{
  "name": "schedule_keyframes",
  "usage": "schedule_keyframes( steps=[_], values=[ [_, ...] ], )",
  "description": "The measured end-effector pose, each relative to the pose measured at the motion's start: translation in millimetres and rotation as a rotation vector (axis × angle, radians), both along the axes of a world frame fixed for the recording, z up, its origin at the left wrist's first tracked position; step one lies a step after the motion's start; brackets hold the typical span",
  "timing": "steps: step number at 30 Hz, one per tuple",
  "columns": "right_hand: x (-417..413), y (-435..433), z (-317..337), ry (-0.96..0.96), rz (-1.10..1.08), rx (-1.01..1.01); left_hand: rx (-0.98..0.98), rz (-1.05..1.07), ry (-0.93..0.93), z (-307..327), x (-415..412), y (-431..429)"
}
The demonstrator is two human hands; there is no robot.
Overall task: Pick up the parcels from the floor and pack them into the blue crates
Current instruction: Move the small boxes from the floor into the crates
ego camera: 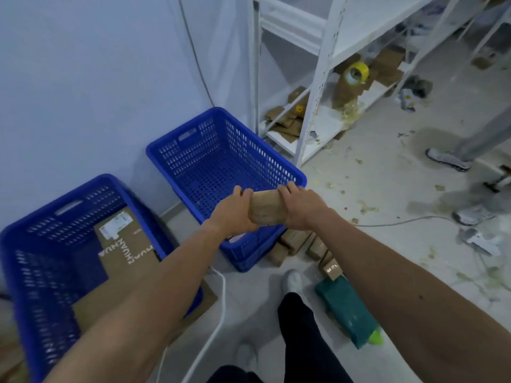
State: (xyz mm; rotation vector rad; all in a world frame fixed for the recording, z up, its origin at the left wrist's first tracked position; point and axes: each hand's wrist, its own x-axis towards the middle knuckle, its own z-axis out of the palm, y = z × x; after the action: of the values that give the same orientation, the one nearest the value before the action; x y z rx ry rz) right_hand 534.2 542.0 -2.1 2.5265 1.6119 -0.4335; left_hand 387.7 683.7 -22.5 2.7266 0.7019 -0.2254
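The left hand (235, 212) and right hand (302, 207) grip opposite ends of a brown parcel (266, 208), fingers curled over its top, holding it above the near edge of the farther blue crate (210, 150). More parcels (294, 241) lie on the floor beside that crate. The nearer blue crate (47, 261) holds flat cardboard (127, 252).

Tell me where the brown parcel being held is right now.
In the head view, centre frame, the brown parcel is gripped between the left hand and right hand, over the near corner of the farther blue crate.
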Motion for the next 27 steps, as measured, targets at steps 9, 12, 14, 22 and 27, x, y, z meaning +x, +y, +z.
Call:
schedule_keyframes(
  steps=[9, 12, 14, 22, 27],
  values=[
    [102.2, 103.3, -63.2, 0.09, 0.207, -0.077, -0.063, 0.235, 0.156, -43.1, 80.0, 65.9],
    [132.9, 132.7, -83.3, 0.094, 0.293, -0.109, -0.085, 0.299, 0.188, -60.4, 103.6, 84.5],
    [145.4, 152.2, -95.0, 0.105, 0.34, -0.14, -0.108, 0.336, 0.219, -74.0, 112.8, 95.2],
    [156.4, 210.9, -180.8, 0.102, 0.419, -0.257, -0.124, 0.35, 0.275, -164.4, 122.1, 140.8],
    [152.3, 232.0, -243.2, 0.086, 0.436, -0.31, -0.129, 0.324, 0.307, -230.8, 119.7, 164.8]
  ],
)
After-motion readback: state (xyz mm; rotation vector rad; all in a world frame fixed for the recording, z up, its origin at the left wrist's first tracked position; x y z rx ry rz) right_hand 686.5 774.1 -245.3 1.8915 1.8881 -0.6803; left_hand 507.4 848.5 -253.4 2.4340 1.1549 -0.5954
